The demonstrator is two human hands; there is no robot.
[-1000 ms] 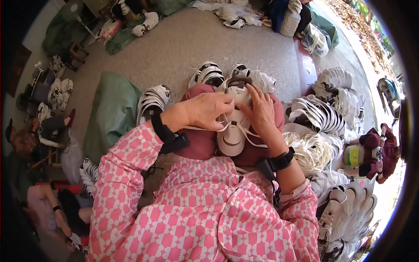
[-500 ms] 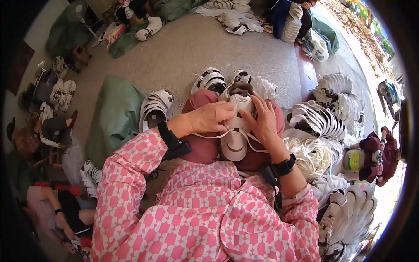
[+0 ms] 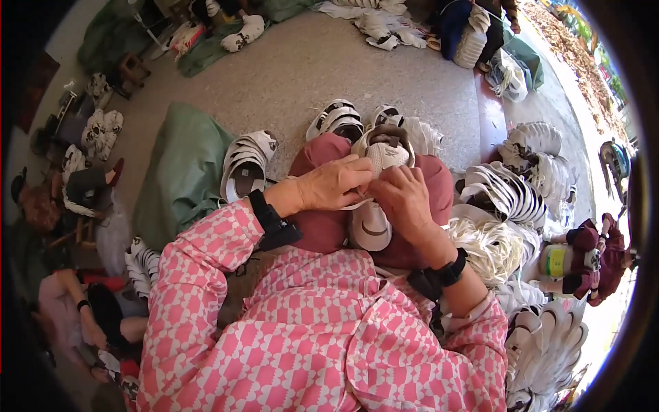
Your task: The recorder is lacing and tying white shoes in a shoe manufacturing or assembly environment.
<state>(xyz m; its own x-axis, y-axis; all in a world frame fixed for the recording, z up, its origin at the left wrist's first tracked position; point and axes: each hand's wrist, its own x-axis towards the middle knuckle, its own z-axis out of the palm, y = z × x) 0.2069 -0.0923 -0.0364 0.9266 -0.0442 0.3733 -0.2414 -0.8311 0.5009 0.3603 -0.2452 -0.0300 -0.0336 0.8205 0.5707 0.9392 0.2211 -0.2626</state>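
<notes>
One white shoe [image 3: 371, 229], long axis fore-and-aft, toe bodyward; left hand [image 3: 335, 182], right hand [image 3: 402, 199] touching it, grip unclear.

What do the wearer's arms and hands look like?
The left hand and right hand are ungloved. Pink-and-white patterned sleeves end on the forearms. Each wrist wears a black strap with a dark, blocky box; no markings are legible.

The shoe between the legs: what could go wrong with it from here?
The shoe lies between the maroon-clad legs, so it might slip if they part. The left hand and right hand are close together over it, so they might get in each other's way.
</notes>
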